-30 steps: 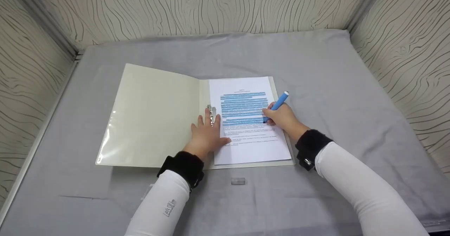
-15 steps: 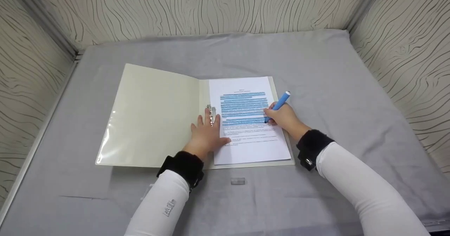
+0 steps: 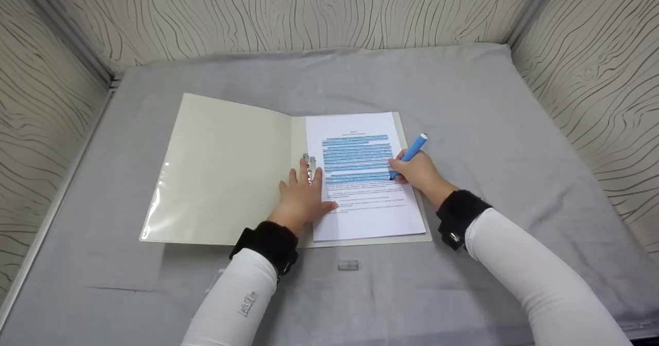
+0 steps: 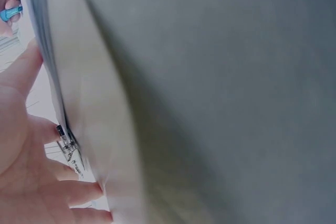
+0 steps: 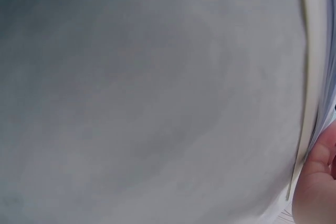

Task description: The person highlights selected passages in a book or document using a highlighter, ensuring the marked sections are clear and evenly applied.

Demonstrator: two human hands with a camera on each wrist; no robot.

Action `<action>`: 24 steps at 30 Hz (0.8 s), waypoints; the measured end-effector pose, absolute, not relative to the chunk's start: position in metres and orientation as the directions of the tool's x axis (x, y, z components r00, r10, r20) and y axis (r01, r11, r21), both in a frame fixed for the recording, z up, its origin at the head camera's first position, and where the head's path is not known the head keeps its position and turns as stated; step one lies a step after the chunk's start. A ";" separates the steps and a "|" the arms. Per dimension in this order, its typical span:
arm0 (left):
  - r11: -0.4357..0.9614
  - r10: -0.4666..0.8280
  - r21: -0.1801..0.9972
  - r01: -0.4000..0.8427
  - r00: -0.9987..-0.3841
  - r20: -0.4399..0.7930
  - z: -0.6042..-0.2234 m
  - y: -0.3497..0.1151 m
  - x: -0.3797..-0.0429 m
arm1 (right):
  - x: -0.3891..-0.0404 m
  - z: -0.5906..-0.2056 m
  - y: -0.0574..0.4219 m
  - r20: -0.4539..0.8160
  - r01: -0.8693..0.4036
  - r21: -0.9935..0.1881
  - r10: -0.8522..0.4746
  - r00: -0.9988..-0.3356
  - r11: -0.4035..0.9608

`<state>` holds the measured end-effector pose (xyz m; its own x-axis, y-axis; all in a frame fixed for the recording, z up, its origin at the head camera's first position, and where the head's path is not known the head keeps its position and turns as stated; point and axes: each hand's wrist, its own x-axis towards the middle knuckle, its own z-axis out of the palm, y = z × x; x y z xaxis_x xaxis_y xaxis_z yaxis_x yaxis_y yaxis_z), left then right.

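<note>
A cream ring binder (image 3: 231, 176) lies open, with a stack of printed paper (image 3: 368, 222) on its right side. Blue highlighting covers the upper lines of text on the top sheet. My right hand (image 3: 419, 173) pinches a blue highlighter (image 3: 413, 148), its tip at the right end of the lowest blue line. Fingers spread, my left hand (image 3: 302, 199) rests by the binder's metal clip (image 3: 311, 167), thumb on the left edge of the sheet. In the left wrist view the clip (image 4: 70, 148) shows beside the fingers.
Just in front of the binder lies a small grey translucent block (image 3: 348, 265). Grey cloth (image 3: 463, 88) covers the table, and patterned panels (image 3: 329, 11) stand around its back and sides.
My right hand and the highlighter have slid slightly right along the text line, lengthening the blue stroke. The left hand stays where it was.
</note>
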<state>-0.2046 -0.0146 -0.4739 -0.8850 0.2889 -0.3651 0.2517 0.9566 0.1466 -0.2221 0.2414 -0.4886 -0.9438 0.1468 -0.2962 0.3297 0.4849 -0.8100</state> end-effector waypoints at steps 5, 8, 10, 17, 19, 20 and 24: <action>0.957 0.288 0.148 0.250 -0.884 -0.367 -0.474 -0.015 -0.205 | -0.221 -0.488 0.243 -0.314 0.348 -0.810 0.152 -0.937 0.472; 0.957 0.287 0.149 0.248 -0.883 -0.372 -0.474 -0.015 -0.206 | -0.220 -0.487 0.244 -0.322 0.359 -0.805 0.160 -0.933 0.472; 0.957 0.288 0.154 0.247 -0.883 -0.370 -0.475 -0.015 -0.206 | -0.220 -0.487 0.244 -0.329 0.368 -0.801 0.166 -0.930 0.473; 0.957 0.287 0.145 0.250 -0.883 -0.371 -0.476 -0.015 -0.206 | -0.219 -0.487 0.247 -0.333 0.376 -0.800 0.174 -0.927 0.468; 0.956 0.289 0.148 0.252 -0.885 -0.365 -0.476 -0.015 -0.206 | -0.219 -0.487 0.248 -0.333 0.375 -0.804 0.173 -0.927 0.462; 0.956 0.290 0.150 0.252 -0.886 -0.362 -0.476 -0.015 -0.206 | -0.219 -0.487 0.248 -0.333 0.375 -0.805 0.173 -0.927 0.459; 0.958 0.286 0.144 0.250 -0.884 -0.370 -0.476 -0.015 -0.206 | -0.219 -0.487 0.250 -0.320 0.360 -0.815 0.165 -0.933 0.454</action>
